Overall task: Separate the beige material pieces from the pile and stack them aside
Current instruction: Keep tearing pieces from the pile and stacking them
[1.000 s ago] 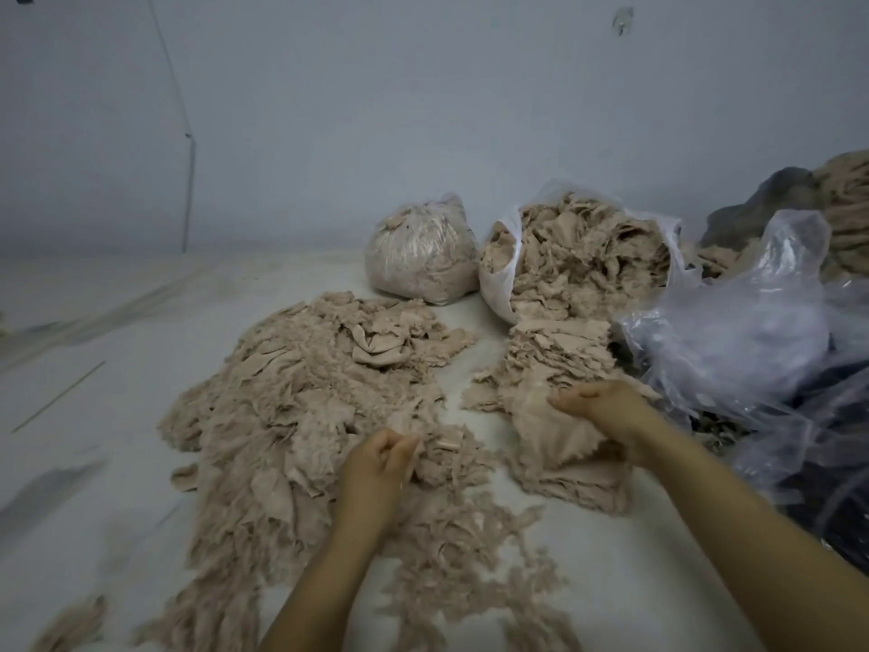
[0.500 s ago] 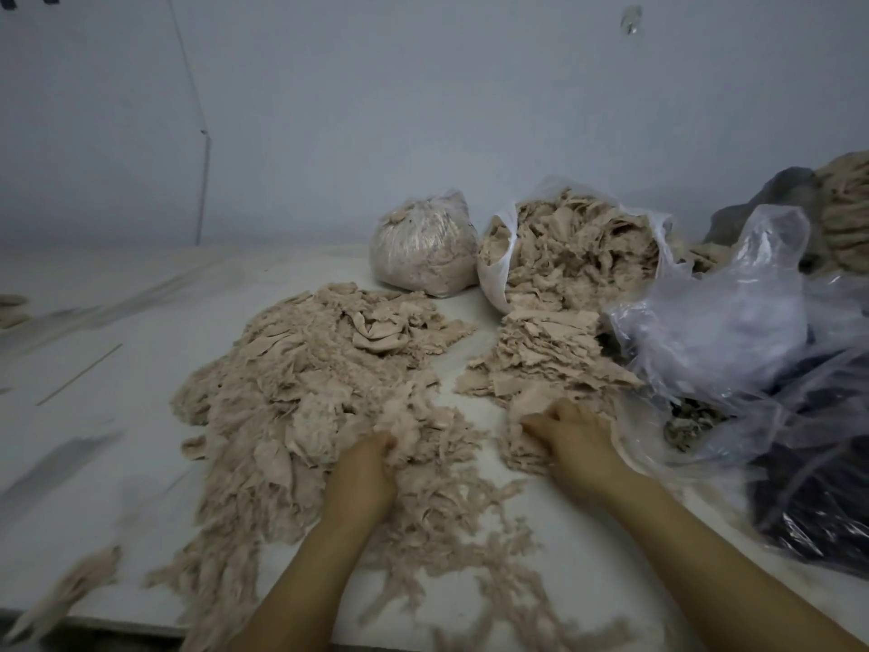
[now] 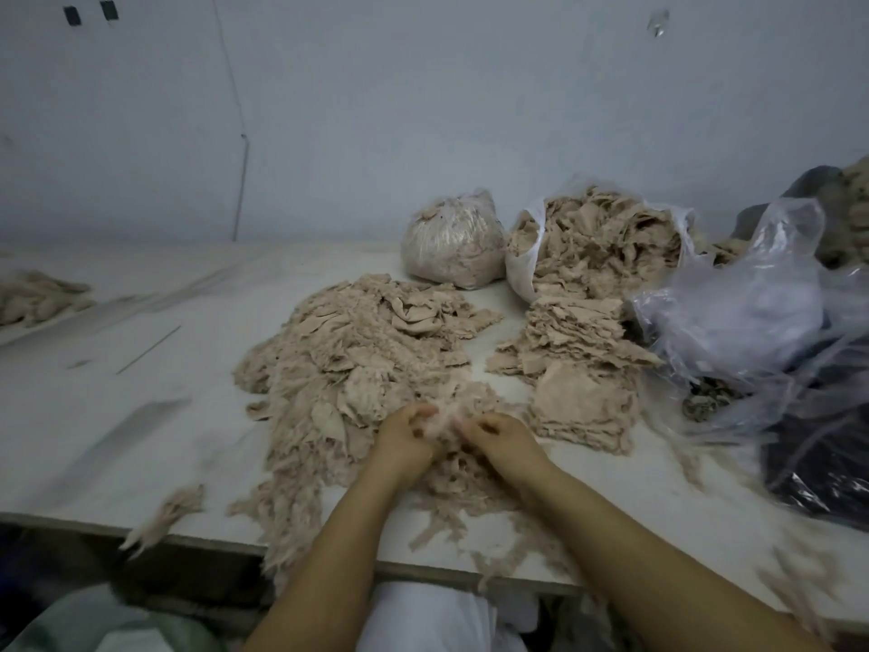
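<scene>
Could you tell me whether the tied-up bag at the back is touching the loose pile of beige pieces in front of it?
Apart. The head view shows a strip of bare white table between the tied bag and the far edge of the loose pile.

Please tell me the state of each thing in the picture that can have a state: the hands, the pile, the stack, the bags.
left hand: fingers curled on a beige piece
right hand: pinches the same beige piece
loose pile: spread out, unsorted
stack: layered flat, right of the pile
tied bag: closed, full
open bag: open, full, lying tipped
empty clear bag: crumpled
</scene>
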